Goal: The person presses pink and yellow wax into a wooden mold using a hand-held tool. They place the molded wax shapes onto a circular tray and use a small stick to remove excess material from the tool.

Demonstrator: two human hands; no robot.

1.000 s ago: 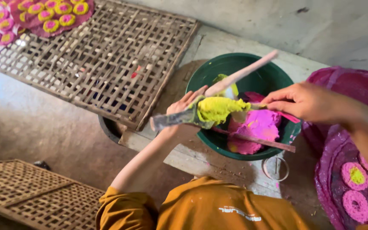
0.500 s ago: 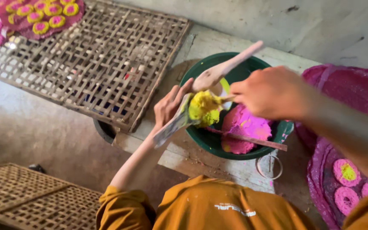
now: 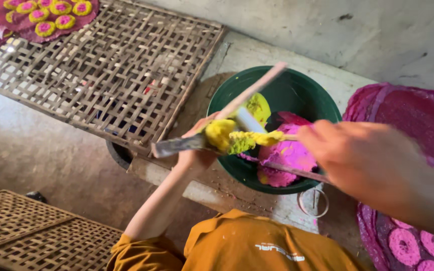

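— Rough grey wall behind, and below it a concrete ledge (image 3: 257, 55) where a dark green basin (image 3: 322, 100) sits. What do the hands do over it?

— Left hand (image 3: 197, 150) is up at the basin's near rim, fingers curled shut around a flat metal blade (image 3: 177, 145), which points out to the left. On the blade, and partly on the fingers, sits a lump of yellow paste (image 3: 227, 135). I think the blade is kept level so that the lump does not slide off.

— And the right one?

— Right hand (image 3: 372, 160) comes in from the right side, large and blurred. It seems closed on a thin stick (image 3: 292, 136) whose tip touches the yellow paste, but the fingers are smeared by motion, so the grip I judge only from the stick's line.

— What else is in the basin?

— Pink paste (image 3: 287, 155) at the bottom and a smear of yellow on the far wall. Two longer wooden sticks (image 3: 252, 90) lie across the rim (one slanting up, one lower, partly under the hand).

— Around it?

— Woven bamboo tray (image 3: 101, 75) to the left, open lattice, maybe for drying; at its far corner a pink cloth with yellow-and-pink discs (image 3: 51, 15). A magenta sheet (image 3: 408, 110) with pink discs is at right, cut off by the edge. A small ring (image 3: 313, 202) near the basin I cannot identify.
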